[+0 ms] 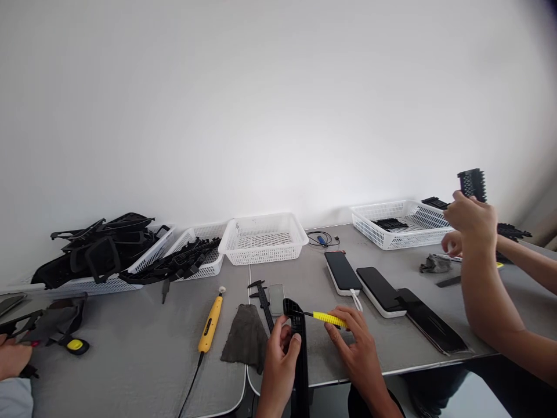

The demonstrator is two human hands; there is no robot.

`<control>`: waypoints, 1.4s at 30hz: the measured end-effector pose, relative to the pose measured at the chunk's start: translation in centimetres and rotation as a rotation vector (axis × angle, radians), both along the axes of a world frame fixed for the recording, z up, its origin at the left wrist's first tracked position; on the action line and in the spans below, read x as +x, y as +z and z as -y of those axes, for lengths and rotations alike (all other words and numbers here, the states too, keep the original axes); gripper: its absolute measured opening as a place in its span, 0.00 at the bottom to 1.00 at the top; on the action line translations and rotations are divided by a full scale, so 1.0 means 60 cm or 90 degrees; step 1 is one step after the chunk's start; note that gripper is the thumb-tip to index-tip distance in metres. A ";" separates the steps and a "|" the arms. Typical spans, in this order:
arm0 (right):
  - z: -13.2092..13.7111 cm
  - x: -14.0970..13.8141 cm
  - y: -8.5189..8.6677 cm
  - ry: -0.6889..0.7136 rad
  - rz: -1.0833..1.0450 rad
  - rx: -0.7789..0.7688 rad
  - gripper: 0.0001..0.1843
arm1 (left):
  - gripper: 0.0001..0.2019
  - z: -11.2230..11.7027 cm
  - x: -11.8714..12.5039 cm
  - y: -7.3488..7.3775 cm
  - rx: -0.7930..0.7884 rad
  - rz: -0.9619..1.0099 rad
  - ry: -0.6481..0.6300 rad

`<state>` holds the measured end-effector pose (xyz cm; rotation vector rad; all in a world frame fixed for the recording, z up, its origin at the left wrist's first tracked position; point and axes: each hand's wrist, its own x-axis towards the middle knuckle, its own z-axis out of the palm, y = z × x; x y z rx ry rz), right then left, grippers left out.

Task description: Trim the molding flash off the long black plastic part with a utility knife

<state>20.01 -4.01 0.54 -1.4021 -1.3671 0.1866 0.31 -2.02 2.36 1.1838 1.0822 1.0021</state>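
My left hand [278, 357] is closed around a long black plastic part [298, 342] that stands on end at the table's near edge. My right hand [354, 339] pinches a small tool with a yellow ribbed handle [329, 318], and its thin metal tip touches the top of the black part. A dark grey cloth [246, 339] lies just left of my left hand. A black caliper [262, 299] and a small grey phone [277, 298] lie behind the part.
A yellow corded tool [210, 325] lies to the left. White baskets [262, 237] line the back, some holding black parts [98, 247]. Three dark devices [380, 288] lie to the right. On the right, another person's hands [467, 217] hold a black toothed part [471, 183]. A third person's hand [13, 357] shows at far left.
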 end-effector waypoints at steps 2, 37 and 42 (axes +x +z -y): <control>0.000 0.001 0.000 0.000 -0.006 0.000 0.12 | 0.35 0.000 -0.001 -0.002 0.007 0.002 -0.006; -0.008 0.000 0.002 0.034 -0.057 -0.063 0.19 | 0.32 -0.001 -0.001 -0.004 0.046 -0.018 0.013; -0.009 -0.002 0.003 0.031 -0.068 -0.073 0.22 | 0.31 -0.002 0.000 -0.004 0.052 -0.014 0.008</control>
